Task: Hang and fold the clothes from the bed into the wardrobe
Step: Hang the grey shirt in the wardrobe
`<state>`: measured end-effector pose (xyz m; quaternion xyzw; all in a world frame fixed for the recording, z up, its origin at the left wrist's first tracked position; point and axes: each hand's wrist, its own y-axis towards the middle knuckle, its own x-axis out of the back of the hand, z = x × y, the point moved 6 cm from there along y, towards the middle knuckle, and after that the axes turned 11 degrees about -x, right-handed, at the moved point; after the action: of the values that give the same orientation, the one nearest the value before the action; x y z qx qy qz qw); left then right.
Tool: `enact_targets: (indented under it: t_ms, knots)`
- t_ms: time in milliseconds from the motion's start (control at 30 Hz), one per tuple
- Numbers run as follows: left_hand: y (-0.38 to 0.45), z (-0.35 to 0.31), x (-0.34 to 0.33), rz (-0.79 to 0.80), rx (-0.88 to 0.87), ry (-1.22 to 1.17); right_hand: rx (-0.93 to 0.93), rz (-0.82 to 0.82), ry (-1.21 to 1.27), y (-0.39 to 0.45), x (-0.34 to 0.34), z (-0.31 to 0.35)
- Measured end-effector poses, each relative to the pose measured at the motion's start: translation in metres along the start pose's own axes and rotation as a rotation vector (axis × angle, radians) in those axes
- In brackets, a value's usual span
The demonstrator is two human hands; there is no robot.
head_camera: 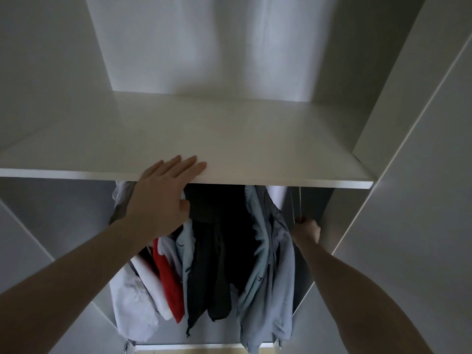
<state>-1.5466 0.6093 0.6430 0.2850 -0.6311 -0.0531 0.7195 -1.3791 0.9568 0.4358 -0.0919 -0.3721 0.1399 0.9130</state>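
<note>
I look into an open white wardrobe with a wide bare shelf (pixel 194 139). My left hand (pixel 163 192) rests on the shelf's front edge, fingers straight on top, thumb below. Under the shelf hang several garments: a white one (pixel 135 297), a red and white one (pixel 169 284), black ones (pixel 219 251) and a grey-blue jacket (pixel 270 264). My right hand (pixel 307 229) is curled at the right end of the row, gripping something thin, perhaps a hanger; a thin rod (pixel 298 203) rises from it behind the shelf. What it holds is mostly hidden.
The wardrobe's white side panel and open door (pixel 408 175) stand at the right, another panel (pixel 23 226) at the left. A drawer or base edge (pixel 189 347) shows at the bottom under the clothes.
</note>
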Motion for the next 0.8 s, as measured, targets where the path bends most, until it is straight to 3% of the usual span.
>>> enact_targets:
  t_ms: [133, 367, 700, 800]
  knots:
    - [0.000, -0.003, 0.001, -0.011, 0.003, -0.010, 0.021, -0.029, 0.105, -0.016, 0.002, 0.001]
    - [-0.002, -0.007, 0.001, -0.021, 0.020, -0.062, -0.014, -0.061, 0.052, -0.062, 0.011, -0.041]
    - [-0.017, -0.009, 0.001, -0.121, -0.066, -0.126, -0.046, -0.175, 0.113, -0.207, 0.045, -0.121]
    - [-0.041, -0.027, 0.000, -0.129, -0.123, -0.273, -0.076, -0.210, 0.138, -0.269, 0.058, -0.163]
